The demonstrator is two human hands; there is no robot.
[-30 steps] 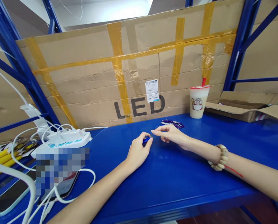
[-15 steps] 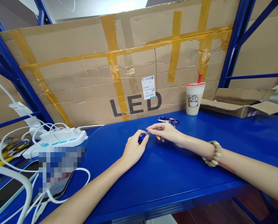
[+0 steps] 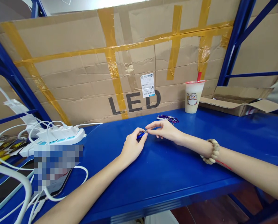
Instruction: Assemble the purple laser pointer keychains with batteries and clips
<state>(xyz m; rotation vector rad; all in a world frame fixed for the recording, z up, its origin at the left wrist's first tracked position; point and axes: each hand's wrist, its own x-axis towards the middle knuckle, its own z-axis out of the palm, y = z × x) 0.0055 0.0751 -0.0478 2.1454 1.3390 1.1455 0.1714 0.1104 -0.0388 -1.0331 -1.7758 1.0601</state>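
Observation:
My left hand [image 3: 133,145] is closed around a small blue object [image 3: 141,135] with a metallic end, held above the blue tabletop [image 3: 167,174]. From the right, my right hand [image 3: 163,130] reaches its fingertips to that metallic end; the fingers are partly extended, and whether they pinch anything is too small to tell. Behind the right hand lie several purple and silver pieces [image 3: 168,119] on the table. A beaded bracelet [image 3: 211,151] is on my right wrist.
A drink cup [image 3: 193,98] with a red straw stands behind at right, beside an open cardboard box [image 3: 238,104]. At left are a white power strip [image 3: 69,137], tangled white cables and phones [image 3: 59,183]. A large taped cardboard panel [image 3: 87,81] stands behind.
The view has shifted slightly. My right hand's index finger and thumb look a little more spread near the metallic end. My left hand keeps its hold on the blue object.

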